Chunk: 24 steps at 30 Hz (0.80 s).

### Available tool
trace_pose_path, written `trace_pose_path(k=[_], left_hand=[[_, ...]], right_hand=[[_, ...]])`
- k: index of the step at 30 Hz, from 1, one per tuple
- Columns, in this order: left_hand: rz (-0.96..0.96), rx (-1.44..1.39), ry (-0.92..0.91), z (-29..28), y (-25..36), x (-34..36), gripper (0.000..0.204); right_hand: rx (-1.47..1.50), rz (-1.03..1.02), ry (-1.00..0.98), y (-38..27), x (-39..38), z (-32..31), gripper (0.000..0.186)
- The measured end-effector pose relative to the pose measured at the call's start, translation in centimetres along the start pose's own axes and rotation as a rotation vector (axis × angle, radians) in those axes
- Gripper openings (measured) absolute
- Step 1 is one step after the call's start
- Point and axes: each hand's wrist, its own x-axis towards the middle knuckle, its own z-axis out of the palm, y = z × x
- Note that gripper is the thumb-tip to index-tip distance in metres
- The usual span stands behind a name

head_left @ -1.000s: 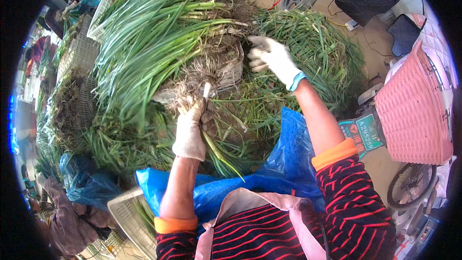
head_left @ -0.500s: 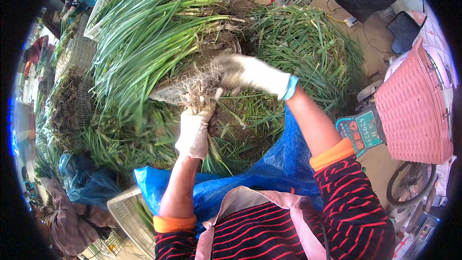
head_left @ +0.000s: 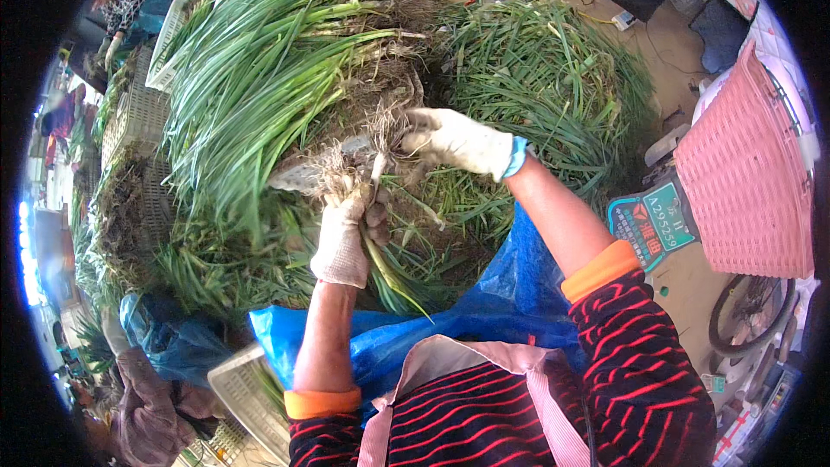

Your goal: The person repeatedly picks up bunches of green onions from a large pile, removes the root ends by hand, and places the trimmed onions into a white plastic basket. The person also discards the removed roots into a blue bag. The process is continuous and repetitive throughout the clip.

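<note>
My left hand (head_left: 342,238), in a dirty white knit glove, is closed round a small bunch of green garlic (head_left: 344,180). Its tangled roots point up and away, and a yellow-green stalk hangs below the hand. My right hand (head_left: 456,142), gloved with a blue cuff edge, is closed at brown dried roots (head_left: 386,131) by the top of one stalk; its fingertips are partly blurred. Just beyond lies a big heap of long green garlic plants (head_left: 277,60), leaves to the left and muddy roots to the right. A grey, flat-looking surface (head_left: 303,173) shows beneath the roots.
A mound of loose green leaves (head_left: 553,86) rises at the right. Blue plastic sheeting (head_left: 415,333) covers my lap. A pale crate (head_left: 255,393) stands near left, more crates (head_left: 143,112) farther left. A pink basket (head_left: 743,169) is at right. Other people work on the left.
My right hand has shifted slightly and is less blurred, now at the roots above a stalk. The stalk stands up more plainly from my left hand, which keeps its grip. The whole view has shifted a little.
</note>
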Motion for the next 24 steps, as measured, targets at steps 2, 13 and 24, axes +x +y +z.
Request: trace_pose_path(k=[2,13,24], left_hand=[[-0.010,0.028,0.018,0.5,-0.3,0.3,0.022],[0.056,-0.006,-0.089,2.2,0.4,-1.5,0.017],[0.160,0.501,-0.022,1.4,-1.1,0.1,0.014]], right_hand=[[0.007,-0.060,-0.075,0.7,0.3,0.0,0.033],[-1.562,0.184,0.723,-2.7,-1.4,-5.1,0.027],[-1.381,0.246,0.838,-0.2,-3.5,-9.2,0.035]])
